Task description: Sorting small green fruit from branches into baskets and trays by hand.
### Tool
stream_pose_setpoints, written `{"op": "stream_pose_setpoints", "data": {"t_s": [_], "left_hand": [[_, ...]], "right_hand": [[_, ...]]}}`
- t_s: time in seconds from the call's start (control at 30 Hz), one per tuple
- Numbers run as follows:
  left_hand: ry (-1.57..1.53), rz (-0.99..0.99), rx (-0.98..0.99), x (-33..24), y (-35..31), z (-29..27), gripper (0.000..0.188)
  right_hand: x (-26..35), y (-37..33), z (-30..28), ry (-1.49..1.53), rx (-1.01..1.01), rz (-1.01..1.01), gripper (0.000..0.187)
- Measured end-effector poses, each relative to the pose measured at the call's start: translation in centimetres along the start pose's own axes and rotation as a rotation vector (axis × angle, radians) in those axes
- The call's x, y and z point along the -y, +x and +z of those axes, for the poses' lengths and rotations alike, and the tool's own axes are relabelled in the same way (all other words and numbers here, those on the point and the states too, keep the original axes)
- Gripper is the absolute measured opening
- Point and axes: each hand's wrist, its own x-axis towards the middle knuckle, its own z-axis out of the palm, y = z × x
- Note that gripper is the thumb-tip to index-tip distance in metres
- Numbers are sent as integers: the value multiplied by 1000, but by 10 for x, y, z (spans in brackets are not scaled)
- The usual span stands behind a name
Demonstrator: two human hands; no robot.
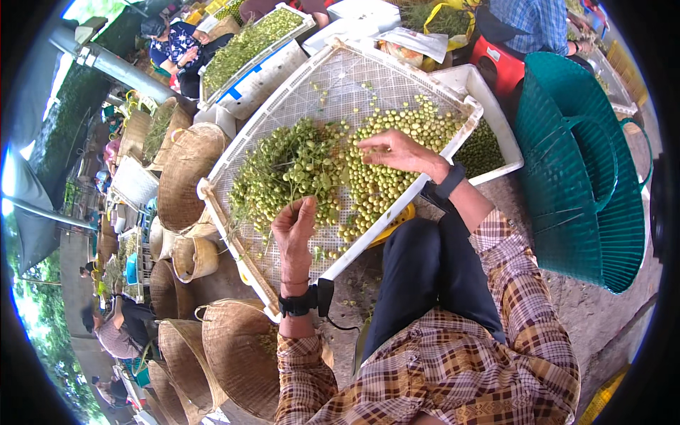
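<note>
A white mesh tray (pixel 340 60) with a raised rim lies tilted before me. On its left part rests a heap of green fruit clusters (pixel 283 159) still on their stems. Loose small round green fruits (pixel 397 184) are spread over its right part. My left hand (pixel 294 227) is at the near edge of the heap, thumb and fingers pressed together; whatever they hold is hidden. Above the loose fruits is my right hand (pixel 400 152), its fingers stretched leftward and slightly apart, with nothing visible in them. Both wrists wear dark bands.
Right of the tray stands a large green woven basket (pixel 567 177). A white bin (pixel 489 145) of darker green fruits sits under the tray's right corner. Woven baskets (pixel 237 354) line the left side. Other people (pixel 177 49) sit farther off, near another loaded tray (pixel 251 49).
</note>
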Motion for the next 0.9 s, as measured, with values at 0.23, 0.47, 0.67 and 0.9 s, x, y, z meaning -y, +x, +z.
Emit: {"op": "stream_pose_setpoints", "data": {"t_s": [0.23,0.47,0.67,0.9], "left_hand": [[19,-8,18,8,2,3,18],[-95,-72,77,9,2,3,16],[-116,-75,71,13,6,16,15],[110,-22,12,33,16,31,16]], "right_hand": [[27,2,25,648,128,397,34],[1,1,3,665,-195,425,27],[6,-15,13,765,156,353,51],[14,-10,31,868,149,441,43]]}}
